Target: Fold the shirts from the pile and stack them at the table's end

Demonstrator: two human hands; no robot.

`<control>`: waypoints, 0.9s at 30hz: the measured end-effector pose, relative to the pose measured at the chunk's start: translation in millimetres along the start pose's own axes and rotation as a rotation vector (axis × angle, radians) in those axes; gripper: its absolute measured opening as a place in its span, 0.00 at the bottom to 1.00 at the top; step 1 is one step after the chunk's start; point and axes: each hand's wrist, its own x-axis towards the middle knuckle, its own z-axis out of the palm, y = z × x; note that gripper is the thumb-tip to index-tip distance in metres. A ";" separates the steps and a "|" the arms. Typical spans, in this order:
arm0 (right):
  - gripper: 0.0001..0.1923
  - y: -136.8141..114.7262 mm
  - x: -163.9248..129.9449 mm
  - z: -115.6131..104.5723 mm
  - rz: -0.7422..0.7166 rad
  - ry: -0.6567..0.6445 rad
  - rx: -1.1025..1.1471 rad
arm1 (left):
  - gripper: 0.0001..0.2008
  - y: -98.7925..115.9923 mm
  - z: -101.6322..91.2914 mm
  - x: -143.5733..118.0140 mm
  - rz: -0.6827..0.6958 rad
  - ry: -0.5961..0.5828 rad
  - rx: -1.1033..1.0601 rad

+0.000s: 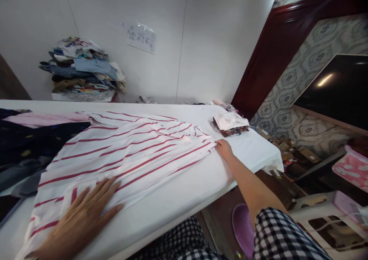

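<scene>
A white shirt (135, 145) with dark red stripes lies spread across the white table. My left hand (86, 214) rests flat on its near left part, fingers stretched out over the cloth. At the shirt's right end, my right hand (224, 149) pinches the edge of the fabric between thumb and fingers, with the arm reaching out. Some creases run through the middle of the shirt. On its left side the shirt meets dark and pink clothes.
Dark clothes (25, 145) lie on the left of the white table (184, 198). Folded clothes (230, 123) sit at its right end. Beyond the far edge rises a tall clothes pile (86, 70). A purple basin (243, 229) and a plastic crate (330, 221) stand below, right.
</scene>
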 end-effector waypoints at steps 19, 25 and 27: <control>0.29 -76.1 -1.5 54.0 -0.264 -0.360 -0.534 | 0.30 2.3 -8.8 -6.6 -0.035 -0.207 0.036; 0.28 -54.2 1.3 68.7 -0.343 -0.328 -0.610 | 0.25 2.6 -33.5 13.7 -0.233 -0.372 -0.206; 0.29 -51.2 2.1 70.7 -0.316 -0.309 -0.590 | 0.24 -2.7 -44.1 31.8 -0.321 -0.379 -0.274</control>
